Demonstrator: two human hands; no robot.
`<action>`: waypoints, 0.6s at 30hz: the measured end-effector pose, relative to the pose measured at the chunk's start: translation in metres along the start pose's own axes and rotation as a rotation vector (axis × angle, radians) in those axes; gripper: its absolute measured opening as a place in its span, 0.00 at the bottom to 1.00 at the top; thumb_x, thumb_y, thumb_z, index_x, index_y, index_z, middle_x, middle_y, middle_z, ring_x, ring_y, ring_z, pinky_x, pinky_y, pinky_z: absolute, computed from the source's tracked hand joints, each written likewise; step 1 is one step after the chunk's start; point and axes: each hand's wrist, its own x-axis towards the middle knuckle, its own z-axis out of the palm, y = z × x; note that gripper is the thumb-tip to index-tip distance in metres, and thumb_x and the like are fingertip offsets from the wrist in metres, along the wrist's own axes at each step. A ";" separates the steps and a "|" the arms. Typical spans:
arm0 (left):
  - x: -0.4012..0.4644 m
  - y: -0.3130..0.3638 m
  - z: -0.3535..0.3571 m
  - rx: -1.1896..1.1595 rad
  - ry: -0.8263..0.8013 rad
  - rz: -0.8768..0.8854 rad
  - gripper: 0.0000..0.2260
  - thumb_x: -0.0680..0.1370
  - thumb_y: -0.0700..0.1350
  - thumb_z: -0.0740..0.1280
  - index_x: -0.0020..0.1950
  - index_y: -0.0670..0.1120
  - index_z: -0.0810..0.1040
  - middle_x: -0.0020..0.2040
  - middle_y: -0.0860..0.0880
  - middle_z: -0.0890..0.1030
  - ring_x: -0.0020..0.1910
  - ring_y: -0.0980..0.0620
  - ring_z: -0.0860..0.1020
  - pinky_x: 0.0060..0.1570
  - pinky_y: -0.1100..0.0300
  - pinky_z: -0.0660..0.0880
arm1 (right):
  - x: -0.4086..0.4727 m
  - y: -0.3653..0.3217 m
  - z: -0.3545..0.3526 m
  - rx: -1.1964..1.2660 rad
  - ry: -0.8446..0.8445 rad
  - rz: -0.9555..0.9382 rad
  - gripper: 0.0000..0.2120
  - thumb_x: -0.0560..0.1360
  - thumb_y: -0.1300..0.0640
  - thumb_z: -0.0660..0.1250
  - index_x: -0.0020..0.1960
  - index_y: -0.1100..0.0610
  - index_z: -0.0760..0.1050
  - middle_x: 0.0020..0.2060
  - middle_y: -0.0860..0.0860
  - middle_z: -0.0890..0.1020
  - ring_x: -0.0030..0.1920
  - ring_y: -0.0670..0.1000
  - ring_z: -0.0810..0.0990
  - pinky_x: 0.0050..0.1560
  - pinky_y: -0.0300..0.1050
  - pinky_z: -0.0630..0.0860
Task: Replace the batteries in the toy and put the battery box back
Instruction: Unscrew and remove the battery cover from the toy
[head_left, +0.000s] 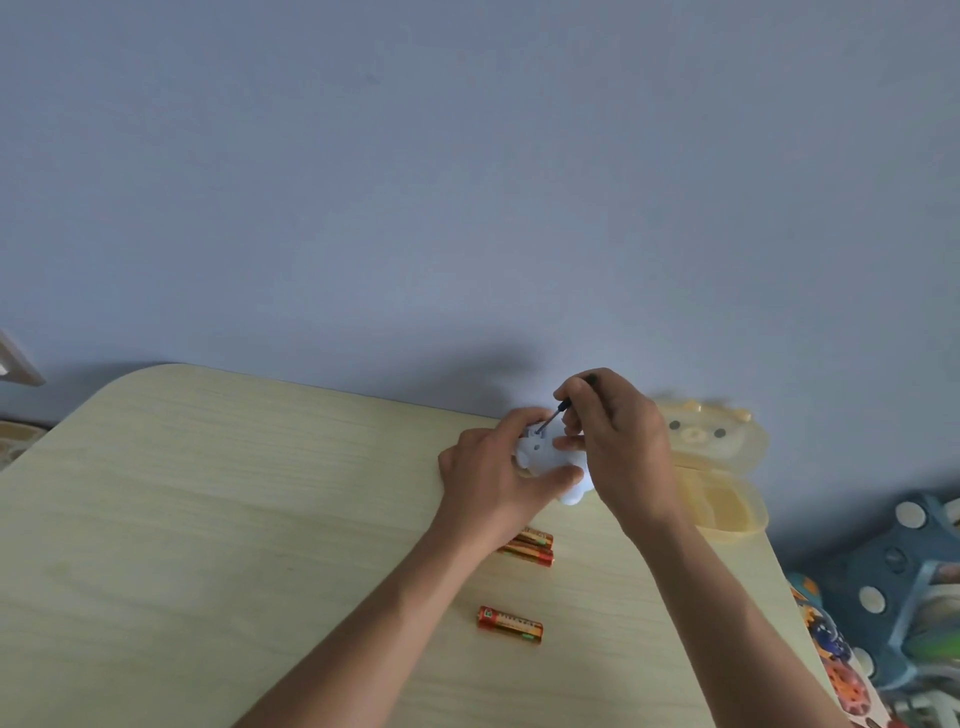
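The left hand (491, 470) clasps the pale toy (548, 457) above the desk (208, 519), while the right hand (613, 431) grips a small screwdriver (558, 410) whose tip sits at the toy's battery box, so a screw is likely being worked. Whether loosening or tightening, I cannot tell. 1 battery (510, 624) lies apart, others (530, 548) under the left wrist; a yellow bear case (717, 467) sits just beside, clear of the work

Left hand (483, 480) gripping white toy (545, 457), right hand (618, 436) pressing screwdriver (553, 415) into it, batteries (527, 545) on table (208, 493)
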 end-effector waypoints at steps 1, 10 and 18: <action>0.001 0.000 0.000 0.002 -0.008 0.001 0.25 0.72 0.64 0.73 0.68 0.65 0.71 0.55 0.63 0.81 0.63 0.55 0.76 0.61 0.55 0.59 | 0.001 0.000 0.000 -0.025 -0.013 -0.008 0.10 0.81 0.59 0.62 0.42 0.56 0.78 0.32 0.47 0.80 0.35 0.44 0.79 0.35 0.37 0.78; 0.001 -0.001 -0.001 -0.004 -0.019 -0.005 0.26 0.73 0.62 0.74 0.69 0.64 0.72 0.55 0.64 0.79 0.64 0.53 0.75 0.61 0.56 0.58 | 0.007 -0.003 0.004 0.144 0.064 0.062 0.06 0.74 0.60 0.73 0.48 0.52 0.85 0.38 0.49 0.86 0.41 0.49 0.85 0.47 0.56 0.84; 0.003 -0.002 0.001 -0.009 -0.035 0.008 0.29 0.68 0.68 0.68 0.68 0.65 0.72 0.55 0.62 0.82 0.64 0.53 0.76 0.61 0.55 0.59 | 0.004 -0.006 0.005 0.157 0.049 -0.005 0.05 0.77 0.60 0.70 0.46 0.51 0.83 0.39 0.51 0.84 0.42 0.52 0.85 0.46 0.60 0.83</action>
